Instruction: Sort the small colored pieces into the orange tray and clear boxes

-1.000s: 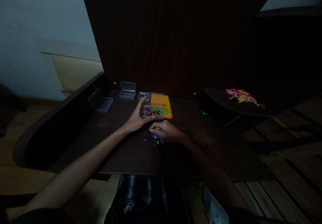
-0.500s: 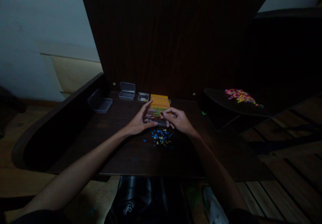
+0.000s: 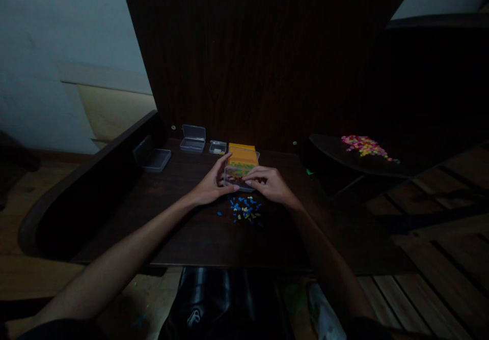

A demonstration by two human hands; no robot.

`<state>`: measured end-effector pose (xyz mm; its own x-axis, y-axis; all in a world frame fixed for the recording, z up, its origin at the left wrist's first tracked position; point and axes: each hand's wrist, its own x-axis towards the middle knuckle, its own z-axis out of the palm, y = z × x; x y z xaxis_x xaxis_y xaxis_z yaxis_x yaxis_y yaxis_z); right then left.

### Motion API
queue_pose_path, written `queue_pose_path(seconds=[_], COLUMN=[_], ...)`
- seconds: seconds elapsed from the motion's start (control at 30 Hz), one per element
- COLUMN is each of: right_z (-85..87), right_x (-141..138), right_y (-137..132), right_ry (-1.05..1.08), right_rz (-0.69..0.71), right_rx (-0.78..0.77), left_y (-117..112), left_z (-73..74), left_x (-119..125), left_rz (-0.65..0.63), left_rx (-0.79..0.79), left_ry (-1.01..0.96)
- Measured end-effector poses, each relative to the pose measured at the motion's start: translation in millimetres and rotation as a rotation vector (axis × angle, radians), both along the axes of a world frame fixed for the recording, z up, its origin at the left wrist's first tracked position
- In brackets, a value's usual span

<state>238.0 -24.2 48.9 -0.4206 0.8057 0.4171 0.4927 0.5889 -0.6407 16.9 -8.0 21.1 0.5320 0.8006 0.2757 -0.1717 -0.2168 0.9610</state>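
My left hand [image 3: 209,187] is wrapped round the left end of a small clear plastic box [image 3: 243,188], thumb along its near side and fingers behind. The box stands open, with dark reddish-brown bits visible inside. My right hand [image 3: 272,183] is over the box's right part, its fingertips pinched together above the inside. Whatever those fingertips hold, if anything, is too small to make out. Just in front of the box lies a scattered pile of small blue and pale yellow pieces [image 3: 244,207]. Directly behind it is an orange container [image 3: 243,154] with green bits at its near end.
Two open clear boxes [image 3: 193,144] [image 3: 156,160] stand at the back left of the dark wooden surface [image 3: 183,238]. Beside them is a smaller clear case [image 3: 217,147]. Pink and yellow pieces [image 3: 364,145] are heaped on a ledge at right. A raised wooden side [image 3: 87,177] borders the left.
My right hand has turned and its fingers have drawn closer together over the box. My left hand and the box have stayed in place.
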Motion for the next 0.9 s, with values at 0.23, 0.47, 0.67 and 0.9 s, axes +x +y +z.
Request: queue_pose_path(seconds=[0.23, 0.47, 0.67, 0.9], right_z=[-1.8, -2.5, -8.2, -6.8], right_x=[-3.4, -5.2, -4.5, -4.4], right_y=[-1.4, -1.9, 1.5, 0.8], right_ry=[-0.098, -0.086, -0.050, -0.049], right_rz=[-0.011, -0.030, 0.039, 0.063], right_rx=[0.044, 0.101, 0.098, 0.018], left_y=[-0.7, 0.9, -0.6, -2.5], left_z=[-2.1, -5.0, -4.2, -2.0], left_x=[0.2, 0.8, 1.3, 1.3], left_rz=[0.001, -0.015, -0.021, -0.022], left_rx=[-0.017, 0.002, -0.003, -0.013], left_ry=[0.015, -0.007, 0.005, 0.007])
